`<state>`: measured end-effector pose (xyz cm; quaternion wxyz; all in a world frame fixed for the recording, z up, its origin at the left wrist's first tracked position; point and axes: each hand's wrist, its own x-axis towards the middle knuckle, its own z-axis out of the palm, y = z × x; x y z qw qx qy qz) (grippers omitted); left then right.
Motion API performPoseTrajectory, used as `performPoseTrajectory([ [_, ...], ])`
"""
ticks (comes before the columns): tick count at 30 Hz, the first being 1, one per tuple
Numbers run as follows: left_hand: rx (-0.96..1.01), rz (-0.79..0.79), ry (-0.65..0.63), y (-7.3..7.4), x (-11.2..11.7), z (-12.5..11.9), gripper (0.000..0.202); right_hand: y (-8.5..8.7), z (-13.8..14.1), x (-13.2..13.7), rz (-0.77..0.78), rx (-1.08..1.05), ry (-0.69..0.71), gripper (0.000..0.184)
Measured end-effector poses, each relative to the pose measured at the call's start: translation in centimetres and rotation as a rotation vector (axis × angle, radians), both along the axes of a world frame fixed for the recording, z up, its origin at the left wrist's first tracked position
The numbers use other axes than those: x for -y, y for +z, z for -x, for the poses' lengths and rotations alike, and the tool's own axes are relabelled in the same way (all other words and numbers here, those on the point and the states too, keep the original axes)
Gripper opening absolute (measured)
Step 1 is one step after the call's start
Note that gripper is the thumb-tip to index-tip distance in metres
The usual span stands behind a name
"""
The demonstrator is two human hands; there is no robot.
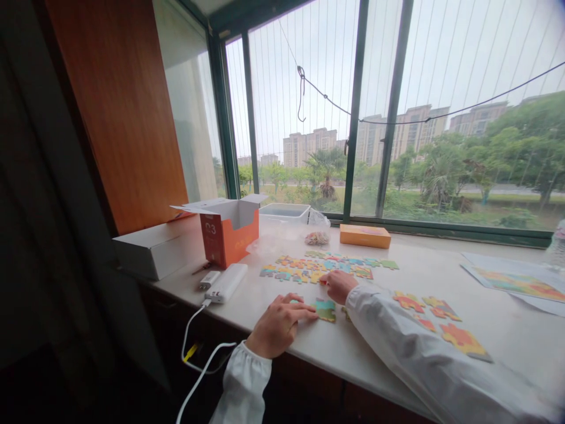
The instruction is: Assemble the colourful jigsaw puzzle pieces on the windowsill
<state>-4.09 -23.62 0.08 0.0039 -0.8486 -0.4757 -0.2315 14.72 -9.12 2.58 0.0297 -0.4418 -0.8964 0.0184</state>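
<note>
Lower middle of frame, left hand (pixel 278 324) lay loosely spread, touching green puzzle piece (pixel 325 310); right hand (pixel 339 286) sat at puzzle (pixel 304 274) mid-frame, honestly couldn't tell if pinching anything.

Puzzle pieces (pixel 305 273) on table (pixel 435 265), carton (pixel 217 237) left

Multicoloured jigsaw rows (pixel 306 265) lie flat, partly joined; a green-and-teal jigsaw section (pixel 325 310) sits nearer the camera, orange-yellow jigsaw clusters (pixel 461 337) rightward.
</note>
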Motion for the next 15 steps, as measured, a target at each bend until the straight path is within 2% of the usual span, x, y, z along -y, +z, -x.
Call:
performPoseTrajectory([
  [5, -0.016, 0.003, 0.026, 0.0, 0.0, 0.0, 0.055, -0.1, 0.5, 0.0, -0.012, -0.007, 0.007, 0.039],
  [8, -0.026, 0.009, 0.032, 0.2, 0.1, -0.1, 0.054, 0.2, -0.6, 0.2, -0.049, -0.051, 0.014, 0.047],
  [11, -0.006, 0.021, 0.023, 0.3, 0.2, -0.1, 0.053, 0.7, -4.0, 0.4, -0.087, -0.079, -0.01, 0.052],
  [15, 0.03, 0.019, 0.015, 0.3, 0.2, -0.1, 0.053, 1.0, -11.7, 0.5, -0.083, -0.08, -0.155, 0.053],
])
